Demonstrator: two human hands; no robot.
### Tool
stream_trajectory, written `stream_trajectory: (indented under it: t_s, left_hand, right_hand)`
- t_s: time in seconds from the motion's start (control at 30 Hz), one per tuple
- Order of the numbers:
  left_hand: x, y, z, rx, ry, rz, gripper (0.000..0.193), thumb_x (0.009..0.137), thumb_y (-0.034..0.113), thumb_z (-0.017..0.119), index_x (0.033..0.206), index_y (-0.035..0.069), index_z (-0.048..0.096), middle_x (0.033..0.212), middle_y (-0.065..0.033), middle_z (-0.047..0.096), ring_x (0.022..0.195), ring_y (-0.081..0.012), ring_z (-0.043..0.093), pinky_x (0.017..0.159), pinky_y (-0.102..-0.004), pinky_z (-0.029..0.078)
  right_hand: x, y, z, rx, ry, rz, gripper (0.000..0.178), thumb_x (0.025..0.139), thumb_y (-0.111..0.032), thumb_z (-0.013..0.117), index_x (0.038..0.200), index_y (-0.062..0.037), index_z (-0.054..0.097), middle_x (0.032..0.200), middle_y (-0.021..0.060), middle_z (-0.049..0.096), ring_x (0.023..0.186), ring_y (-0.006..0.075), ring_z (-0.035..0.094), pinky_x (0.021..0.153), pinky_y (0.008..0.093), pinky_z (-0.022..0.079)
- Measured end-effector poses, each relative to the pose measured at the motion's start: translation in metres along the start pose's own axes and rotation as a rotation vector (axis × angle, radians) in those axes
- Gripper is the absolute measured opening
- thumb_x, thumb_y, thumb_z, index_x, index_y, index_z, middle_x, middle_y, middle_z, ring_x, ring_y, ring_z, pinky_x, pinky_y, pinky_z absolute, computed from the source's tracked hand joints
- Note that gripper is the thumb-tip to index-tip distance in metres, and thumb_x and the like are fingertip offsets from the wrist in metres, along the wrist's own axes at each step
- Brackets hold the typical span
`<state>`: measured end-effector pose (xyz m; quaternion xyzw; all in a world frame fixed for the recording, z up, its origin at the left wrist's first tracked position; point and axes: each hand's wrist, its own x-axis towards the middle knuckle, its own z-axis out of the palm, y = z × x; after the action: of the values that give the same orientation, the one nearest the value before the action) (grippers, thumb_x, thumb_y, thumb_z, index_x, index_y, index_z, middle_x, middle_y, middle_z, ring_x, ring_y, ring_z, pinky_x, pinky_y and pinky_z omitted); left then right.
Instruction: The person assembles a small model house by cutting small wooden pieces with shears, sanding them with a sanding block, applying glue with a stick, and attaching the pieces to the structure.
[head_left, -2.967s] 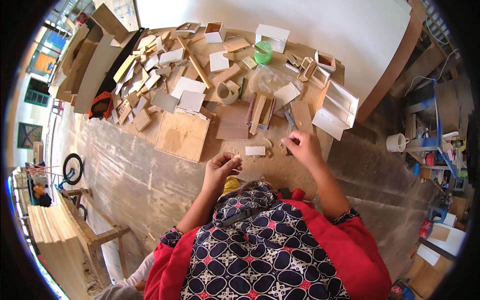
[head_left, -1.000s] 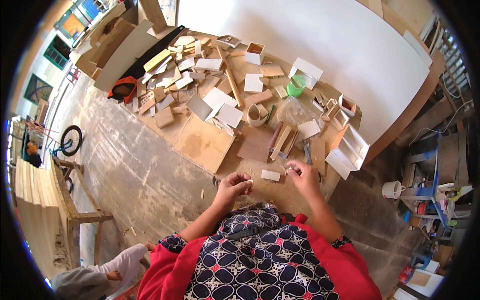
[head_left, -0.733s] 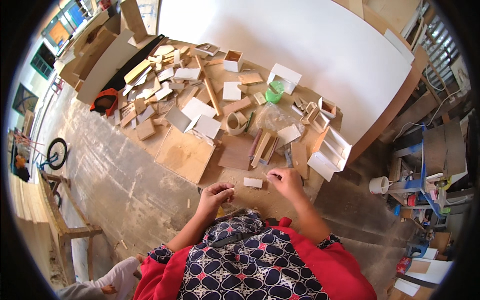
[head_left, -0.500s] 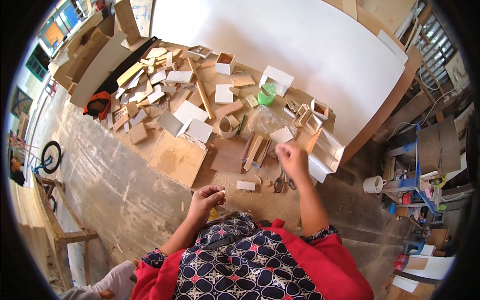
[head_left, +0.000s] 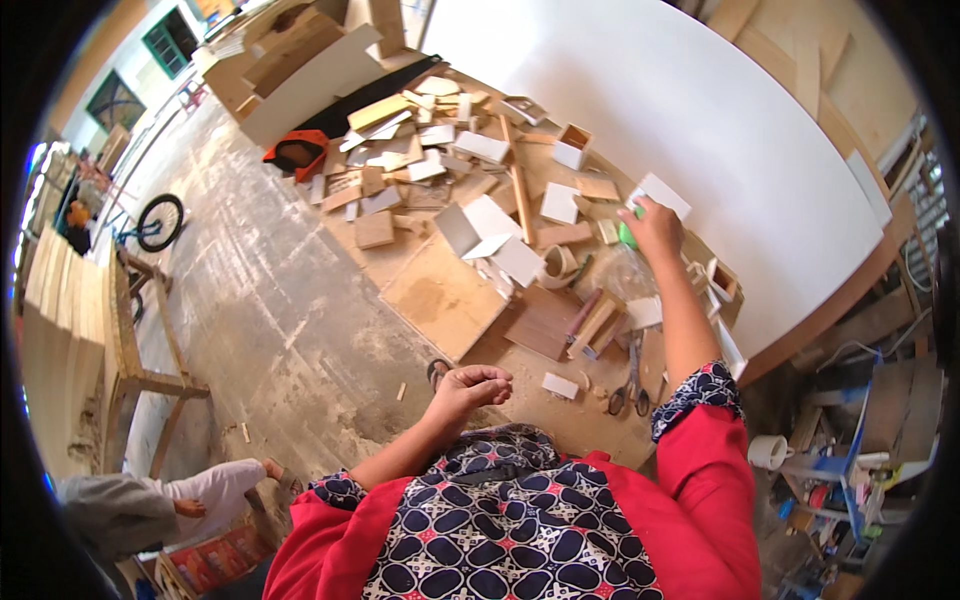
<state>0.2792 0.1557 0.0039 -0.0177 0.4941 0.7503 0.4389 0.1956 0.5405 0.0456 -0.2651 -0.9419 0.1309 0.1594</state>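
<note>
My right hand (head_left: 658,232) is stretched out to the far side of the work table, its fingers round a green plastic container (head_left: 628,236) that they partly cover. A white board piece (head_left: 664,194) stands just behind it. My left hand (head_left: 474,388) is held in front of my body with the fingers pinched together; whatever is between them is too small to make out. On the table by my left hand lie a small white block (head_left: 560,385) and a pair of scissors (head_left: 629,392). A brown board (head_left: 540,322) and a round beige cup (head_left: 559,264) are farther off.
Wood offcuts (head_left: 400,150) are heaped at the far left of the table, beside an orange-and-black object (head_left: 297,153). A large white panel (head_left: 700,110) rises along the back. Another person's leg (head_left: 225,482) shows at lower left, near a wooden stand (head_left: 150,375).
My right hand has moved away from me to the green container and closed round it. My left hand stays pinched in front of me. The view has turned, shifting the scene to the right.
</note>
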Motion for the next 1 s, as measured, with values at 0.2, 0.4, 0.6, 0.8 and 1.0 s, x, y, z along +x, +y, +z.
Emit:
stream_trajectory:
  t_s: [0.2, 0.4, 0.6, 0.8, 1.0]
  left_hand:
    - [-0.004, 0.004, -0.011, -0.078, 0.041, 0.055, 0.011, 0.085, 0.006, 0.063, 0.094, 0.000, 0.064, 0.084, -0.0064, 0.064, 0.078, -0.0140, 0.060, 0.073, -0.0245, 0.049]
    - [0.003, 0.013, -0.021, -0.141, 0.071, 0.122, 0.009, 0.082, 0.002, 0.063, 0.091, 0.001, 0.064, 0.093, -0.0056, 0.064, 0.087, -0.0151, 0.061, 0.082, -0.0269, 0.048]
    - [0.005, 0.029, -0.022, -0.221, 0.042, 0.122, 0.012, 0.083, 0.002, 0.064, 0.095, 0.000, 0.063, 0.096, -0.0091, 0.065, 0.091, -0.0196, 0.063, 0.085, -0.0306, 0.049]
    - [0.002, 0.037, -0.013, -0.278, -0.002, 0.116, 0.012, 0.085, 0.004, 0.063, 0.096, 0.001, 0.063, 0.092, -0.0076, 0.065, 0.088, -0.0173, 0.062, 0.077, -0.0272, 0.048]
    - [-0.013, 0.046, 0.003, -0.251, -0.035, 0.175, 0.013, 0.084, 0.004, 0.064, 0.097, 0.004, 0.063, 0.093, -0.0052, 0.064, 0.085, -0.0156, 0.062, 0.078, -0.0274, 0.048]
  right_hand:
    - [0.015, 0.013, 0.012, 0.017, 0.006, -0.003, 0.018, 0.072, -0.027, 0.070, 0.083, -0.0127, 0.071, 0.080, 0.0136, 0.068, 0.077, 0.0321, 0.065, 0.070, 0.0417, 0.052]
    - [0.013, 0.028, 0.012, 0.015, 0.102, -0.048, 0.014, 0.073, -0.022, 0.067, 0.077, -0.0085, 0.067, 0.071, 0.0100, 0.067, 0.066, 0.0263, 0.065, 0.062, 0.0363, 0.050]
    - [0.000, 0.031, 0.000, 0.090, 0.155, -0.079, 0.012, 0.075, -0.018, 0.064, 0.080, -0.0074, 0.067, 0.073, 0.0096, 0.067, 0.066, 0.0259, 0.065, 0.063, 0.0357, 0.050]
    - [-0.016, 0.028, -0.021, 0.182, 0.355, -0.130, 0.009, 0.078, -0.013, 0.063, 0.083, -0.0065, 0.067, 0.076, 0.0092, 0.067, 0.067, 0.0244, 0.064, 0.063, 0.0350, 0.050]
    - [-0.066, 0.011, -0.056, 1.001, 0.344, 0.118, 0.013, 0.085, -0.011, 0.063, 0.094, -0.0017, 0.063, 0.078, 0.0016, 0.062, 0.060, 0.0085, 0.051, 0.054, 0.0220, 0.041]
